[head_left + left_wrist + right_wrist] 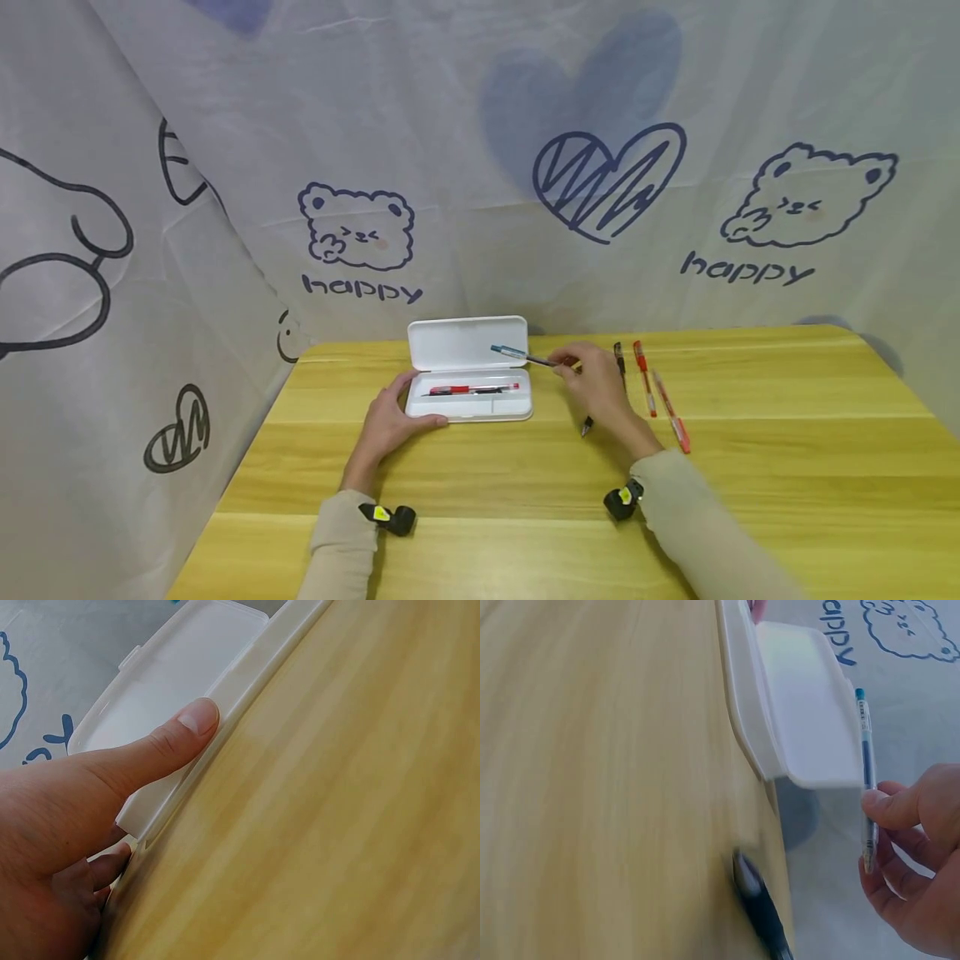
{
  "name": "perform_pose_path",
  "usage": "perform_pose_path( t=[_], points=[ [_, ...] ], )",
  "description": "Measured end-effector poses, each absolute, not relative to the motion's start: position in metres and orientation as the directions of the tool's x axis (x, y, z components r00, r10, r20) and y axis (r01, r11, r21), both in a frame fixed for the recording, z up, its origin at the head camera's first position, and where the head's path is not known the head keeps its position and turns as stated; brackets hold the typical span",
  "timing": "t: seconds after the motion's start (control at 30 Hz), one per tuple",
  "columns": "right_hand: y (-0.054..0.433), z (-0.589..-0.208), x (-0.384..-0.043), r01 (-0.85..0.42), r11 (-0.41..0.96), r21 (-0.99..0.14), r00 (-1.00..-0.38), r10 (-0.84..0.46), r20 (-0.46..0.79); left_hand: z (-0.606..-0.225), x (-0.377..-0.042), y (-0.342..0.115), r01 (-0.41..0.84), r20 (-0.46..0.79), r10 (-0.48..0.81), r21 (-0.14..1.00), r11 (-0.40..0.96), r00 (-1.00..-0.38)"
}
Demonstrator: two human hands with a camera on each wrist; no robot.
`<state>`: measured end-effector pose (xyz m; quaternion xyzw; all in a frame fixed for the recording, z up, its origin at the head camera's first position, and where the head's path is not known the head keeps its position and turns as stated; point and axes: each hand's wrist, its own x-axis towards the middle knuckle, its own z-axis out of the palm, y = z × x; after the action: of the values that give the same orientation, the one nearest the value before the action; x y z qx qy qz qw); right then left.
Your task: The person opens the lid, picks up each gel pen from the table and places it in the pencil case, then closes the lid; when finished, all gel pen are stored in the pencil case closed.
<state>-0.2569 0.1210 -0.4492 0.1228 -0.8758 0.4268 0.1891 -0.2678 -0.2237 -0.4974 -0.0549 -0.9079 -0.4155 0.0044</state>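
A white pencil case lies on the table with its lid tipped up at the back. Inside are a red pen and a darker pen just beside it. My left hand holds the left end of the case, thumb along its front wall and fingers round the side. To the right of the case, my right hand pinches a clear-barrelled pen with a teal end between thumb and fingers. That pen is raised, its teal end pointing left, overlapping the lid in the head view.
Right of my right hand lie a black pen, a red pen and a pink-red pen. Another black pen lies partly below that hand. A printed cloth hangs behind the wooden table.
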Motion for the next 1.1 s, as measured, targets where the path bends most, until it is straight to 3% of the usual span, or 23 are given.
perform_pose_path(
  t=[0.47, 1.1],
  points=[
    [0.071, -0.462, -0.283, -0.461, 0.560, -0.688, -0.873, -0.147, 0.465, -0.497, -0.268, -0.224, 0.119, 0.067, 0.105, 0.760, 0.639, -0.992],
    [0.033, -0.473, -0.296, -0.381, 0.682, -0.624, -0.920, -0.210, 0.331, -0.496, -0.267, -0.225, 0.099, 0.048, 0.098, 0.773, 0.627, -0.994]
  ],
)
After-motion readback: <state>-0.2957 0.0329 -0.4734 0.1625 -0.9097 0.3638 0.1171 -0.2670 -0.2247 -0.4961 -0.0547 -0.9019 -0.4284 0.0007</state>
